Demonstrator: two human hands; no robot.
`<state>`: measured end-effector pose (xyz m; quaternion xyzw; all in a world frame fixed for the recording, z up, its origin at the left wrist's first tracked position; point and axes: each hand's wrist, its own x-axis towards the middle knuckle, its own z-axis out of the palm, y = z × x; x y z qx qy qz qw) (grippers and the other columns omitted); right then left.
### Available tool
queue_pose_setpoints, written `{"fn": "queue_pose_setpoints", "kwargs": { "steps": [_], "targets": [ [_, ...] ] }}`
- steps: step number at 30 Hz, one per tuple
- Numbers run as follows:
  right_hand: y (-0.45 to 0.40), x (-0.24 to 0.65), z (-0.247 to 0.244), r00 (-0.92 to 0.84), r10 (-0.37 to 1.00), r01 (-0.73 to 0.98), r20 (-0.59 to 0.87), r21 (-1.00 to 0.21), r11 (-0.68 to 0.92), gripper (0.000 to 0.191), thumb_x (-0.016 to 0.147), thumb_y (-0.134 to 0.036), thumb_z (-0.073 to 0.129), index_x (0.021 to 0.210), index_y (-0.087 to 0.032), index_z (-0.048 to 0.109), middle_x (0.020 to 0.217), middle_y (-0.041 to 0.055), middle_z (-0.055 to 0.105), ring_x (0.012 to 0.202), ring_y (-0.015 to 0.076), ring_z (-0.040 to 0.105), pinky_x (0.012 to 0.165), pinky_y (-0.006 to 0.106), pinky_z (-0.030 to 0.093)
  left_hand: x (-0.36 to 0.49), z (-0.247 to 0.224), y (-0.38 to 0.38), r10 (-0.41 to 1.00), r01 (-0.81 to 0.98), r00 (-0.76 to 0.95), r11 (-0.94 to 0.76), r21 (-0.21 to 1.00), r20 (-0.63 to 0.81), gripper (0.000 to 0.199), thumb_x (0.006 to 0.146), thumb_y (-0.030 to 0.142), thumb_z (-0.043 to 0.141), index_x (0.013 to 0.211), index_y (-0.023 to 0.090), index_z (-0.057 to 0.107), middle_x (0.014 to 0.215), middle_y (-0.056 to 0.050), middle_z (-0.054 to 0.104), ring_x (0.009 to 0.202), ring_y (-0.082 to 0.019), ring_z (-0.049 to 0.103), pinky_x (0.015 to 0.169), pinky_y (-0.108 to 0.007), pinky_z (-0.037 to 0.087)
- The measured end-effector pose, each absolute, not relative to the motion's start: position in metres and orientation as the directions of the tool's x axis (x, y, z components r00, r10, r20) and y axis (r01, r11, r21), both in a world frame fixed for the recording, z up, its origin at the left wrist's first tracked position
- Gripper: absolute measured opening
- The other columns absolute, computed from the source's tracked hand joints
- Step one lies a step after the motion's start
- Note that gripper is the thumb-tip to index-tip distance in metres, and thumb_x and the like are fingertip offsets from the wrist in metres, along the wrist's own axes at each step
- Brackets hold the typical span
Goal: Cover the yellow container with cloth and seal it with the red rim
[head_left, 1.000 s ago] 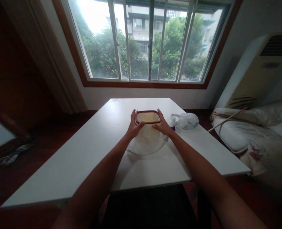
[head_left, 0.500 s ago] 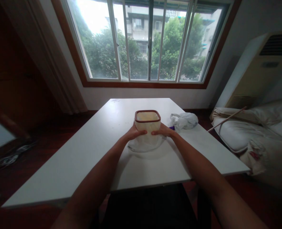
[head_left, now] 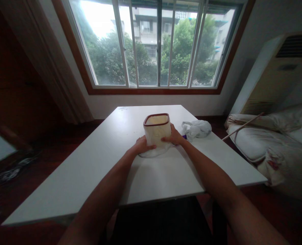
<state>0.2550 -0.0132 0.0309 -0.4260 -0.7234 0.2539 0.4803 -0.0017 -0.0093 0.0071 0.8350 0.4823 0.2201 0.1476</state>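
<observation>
A small cream waste bin (head_left: 157, 133) with a brown rim (head_left: 156, 124) is in front of me, tilted a little to the left. Thin translucent plastic bag film (head_left: 154, 151) hangs loose around its lower part. My left hand (head_left: 142, 145) grips the bin low on its left side, thumb across the front. On the right side, slightly higher, my right hand (head_left: 174, 136) clasps it, thumb also on the front. The fingers behind the bin are hidden. Beside my right hand lies a crumpled white plastic bag (head_left: 197, 130), with a small purple item (head_left: 184, 136) next to it.
The white table (head_left: 94, 163) spreads under my arms, its near edge close to me. To the right stand a covered sofa (head_left: 253, 143) with a thin stick (head_left: 242, 127) and a tall air conditioner (head_left: 268, 75). A window (head_left: 151, 47) is ahead.
The bin has tipped to the left and risen slightly, its right side now higher. My right hand has moved up with it, and the loose film below has drawn in.
</observation>
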Motion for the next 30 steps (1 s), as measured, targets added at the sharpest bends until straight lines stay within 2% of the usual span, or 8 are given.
{"fn": "queue_pose_setpoints", "kwargs": {
  "steps": [2, 5, 10, 15, 21, 26, 28, 30],
  "targets": [
    [-0.012, 0.259, 0.035, -0.031, 0.859, 0.47, 0.512, -0.751, 0.464, 0.115, 0.053, -0.044, 0.088, 0.147, -0.016, 0.028, 0.142, 0.018, 0.048, 0.124, 0.0314, 0.051, 0.104, 0.047, 0.045, -0.002, 0.006, -0.008, 0.888, 0.794, 0.409, -0.459, 0.398, 0.209, 0.08, 0.077, 0.058, 0.065, 0.144, 0.019, 0.044, 0.146, -0.013, 0.052, 0.133, -0.033, 0.05, 0.111, -0.044, 0.041],
    [-0.011, 0.267, 0.043, 0.205, 0.795, 0.59, 0.571, -0.72, 0.366, 0.119, 0.058, -0.048, 0.084, 0.151, -0.016, 0.017, 0.149, 0.0196, 0.04, 0.132, 0.0331, 0.045, 0.109, 0.047, 0.04, -0.003, 0.002, -0.006, 0.915, 0.848, 0.375, -0.405, 0.343, 0.152, 0.092, 0.08, 0.063, 0.06, 0.153, 0.017, 0.029, 0.156, -0.015, 0.039, 0.142, -0.032, 0.039, 0.118, -0.043, 0.031],
    [-0.01, 0.285, 0.049, 0.442, 0.715, 0.7, 0.541, -0.707, 0.102, 0.122, 0.065, -0.054, 0.077, 0.155, -0.012, 0.005, 0.149, 0.0225, 0.039, 0.135, 0.0359, 0.041, 0.11, 0.047, 0.036, -0.002, -0.001, -0.007, 0.896, 0.852, 0.434, -0.442, 0.28, 0.093, 0.082, 0.085, 0.069, 0.048, 0.151, 0.021, 0.036, 0.157, -0.011, 0.038, 0.146, -0.03, 0.033, 0.12, -0.048, 0.023],
    [-0.006, 0.298, 0.042, 0.512, 0.724, 0.712, 0.463, -0.7, -0.056, 0.123, 0.07, -0.055, 0.076, 0.155, -0.006, 0.002, 0.145, 0.028, 0.042, 0.131, 0.0371, 0.045, 0.107, 0.041, 0.037, -0.002, -0.001, -0.007, 0.889, 0.853, 0.453, -0.456, 0.253, 0.073, 0.073, 0.087, 0.069, 0.044, 0.146, 0.025, 0.044, 0.158, -0.009, 0.036, 0.148, -0.029, 0.03, 0.121, -0.053, 0.02],
    [0.001, 0.306, 0.033, 0.585, 0.746, 0.655, 0.318, -0.728, -0.203, 0.13, 0.07, -0.058, 0.076, 0.155, -0.003, -0.006, 0.149, 0.0317, 0.037, 0.129, 0.0394, 0.048, 0.102, 0.041, 0.041, -0.002, -0.003, -0.006, 0.89, 0.855, 0.449, -0.452, 0.254, 0.075, 0.072, 0.087, 0.07, 0.044, 0.144, 0.026, 0.047, 0.158, -0.009, 0.036, 0.148, -0.029, 0.029, 0.12, -0.055, 0.019],
    [0.009, 0.312, 0.023, 0.596, 0.76, 0.657, 0.259, -0.701, -0.276, 0.134, 0.07, -0.062, 0.073, 0.154, -0.003, -0.013, 0.146, 0.0297, 0.042, 0.129, 0.0378, 0.05, 0.103, 0.043, 0.042, -0.002, -0.002, -0.008, 0.89, 0.852, 0.451, -0.452, 0.263, 0.069, 0.072, 0.087, 0.07, 0.043, 0.144, 0.026, 0.047, 0.159, -0.009, 0.034, 0.149, -0.029, 0.028, 0.12, -0.055, 0.019],
    [0.011, 0.31, 0.023, 0.586, 0.757, 0.689, 0.29, -0.67, -0.277, 0.135, 0.069, -0.063, 0.073, 0.154, -0.001, -0.012, 0.15, 0.031, 0.037, 0.134, 0.039, 0.044, 0.107, 0.045, 0.04, -0.002, -0.002, -0.008, 0.889, 0.852, 0.452, -0.454, 0.262, 0.072, 0.071, 0.088, 0.07, 0.043, 0.144, 0.026, 0.047, 0.159, -0.009, 0.034, 0.149, -0.029, 0.027, 0.121, -0.055, 0.019],
    [0.009, 0.304, 0.028, 0.558, 0.726, 0.748, 0.402, -0.623, -0.23, 0.13, 0.069, -0.061, 0.072, 0.154, 0.0, -0.006, 0.155, 0.0317, 0.026, 0.141, 0.0404, 0.034, 0.112, 0.048, 0.035, -0.002, -0.003, -0.007, 0.891, 0.855, 0.45, -0.451, 0.258, 0.066, 0.071, 0.087, 0.07, 0.043, 0.144, 0.026, 0.047, 0.159, -0.009, 0.034, 0.149, -0.03, 0.027, 0.121, -0.054, 0.019]
  ]
}}
